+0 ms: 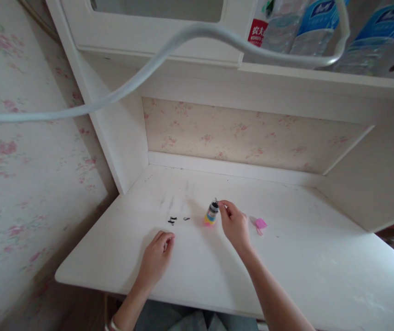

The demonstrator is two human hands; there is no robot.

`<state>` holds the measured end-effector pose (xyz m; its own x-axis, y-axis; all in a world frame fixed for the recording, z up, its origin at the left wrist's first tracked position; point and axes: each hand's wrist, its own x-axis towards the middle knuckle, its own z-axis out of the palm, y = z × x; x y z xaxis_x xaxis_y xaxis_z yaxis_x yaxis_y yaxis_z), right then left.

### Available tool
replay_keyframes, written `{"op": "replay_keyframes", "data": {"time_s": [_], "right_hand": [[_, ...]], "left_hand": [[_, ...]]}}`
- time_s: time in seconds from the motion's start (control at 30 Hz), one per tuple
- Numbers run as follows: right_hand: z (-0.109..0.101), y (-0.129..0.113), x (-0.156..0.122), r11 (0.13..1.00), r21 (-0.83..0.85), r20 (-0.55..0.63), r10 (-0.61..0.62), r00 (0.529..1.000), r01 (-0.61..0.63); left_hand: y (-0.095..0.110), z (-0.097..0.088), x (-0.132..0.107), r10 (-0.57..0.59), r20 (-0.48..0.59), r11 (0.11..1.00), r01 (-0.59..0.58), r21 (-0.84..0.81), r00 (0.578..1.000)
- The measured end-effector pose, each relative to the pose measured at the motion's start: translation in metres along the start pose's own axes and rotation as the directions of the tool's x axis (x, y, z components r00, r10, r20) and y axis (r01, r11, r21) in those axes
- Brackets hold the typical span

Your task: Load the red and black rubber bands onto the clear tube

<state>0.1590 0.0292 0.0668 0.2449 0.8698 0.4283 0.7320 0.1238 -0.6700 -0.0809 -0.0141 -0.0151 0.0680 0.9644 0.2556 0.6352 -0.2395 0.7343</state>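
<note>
A small stack of coloured rings or bands (211, 215), dark on top and blue, yellow and pink below, stands on the white desk (293, 266). My right hand (234, 225) pinches something tiny and dark at the top of the stack with thumb and forefinger. My left hand (157, 255) rests on the desk with fingers curled, holding nothing that I can make out. A few small black pieces (173, 220) lie just beyond my left hand. A pink scrap (260, 224) lies to the right of my right hand.
A white cabinet side panel (121, 138) rises at the left and a sloped panel (383, 184) at the right. Water bottles (307, 27) stand on the shelf above. A pale hose (141, 73) crosses overhead. Floral wallpaper (27, 161) covers the left wall.
</note>
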Motion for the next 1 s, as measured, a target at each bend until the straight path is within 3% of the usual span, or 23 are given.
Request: {"op": "replay_keyframes", "data": {"time_s": [0.23,0.43,0.57,0.73,1.0], "right_hand": [[0.0047,0.0024,0.0056,0.997,-0.069,0.088,-0.023,0.996,0.029],[-0.0004,0.0015,0.0078,0.999,-0.031,0.045,-0.025,0.999,0.027],[-0.0019,0.0042,0.0054,0.996,-0.039,0.100,-0.081,0.992,0.085],[-0.0009,0.0068,0.0014,0.974,-0.198,0.178,-0.073,0.981,0.108],[-0.0007,-0.0023,0.0005,0.859,-0.472,0.265,-0.077,0.961,0.199]], "left_hand": [[0.0022,-0.0001,0.0002,0.002,-0.007,1.000,-0.002,0.008,1.000],[0.0032,-0.0006,0.0001,0.003,-0.005,1.000,-0.003,0.004,1.000],[0.0045,-0.0016,-0.0003,-0.003,0.008,1.000,0.003,-0.004,1.000],[0.0034,-0.0013,0.0000,-0.004,0.018,1.000,0.004,0.002,1.000],[0.0015,-0.0004,0.0000,0.011,-0.007,1.000,-0.011,0.005,1.000]]}}
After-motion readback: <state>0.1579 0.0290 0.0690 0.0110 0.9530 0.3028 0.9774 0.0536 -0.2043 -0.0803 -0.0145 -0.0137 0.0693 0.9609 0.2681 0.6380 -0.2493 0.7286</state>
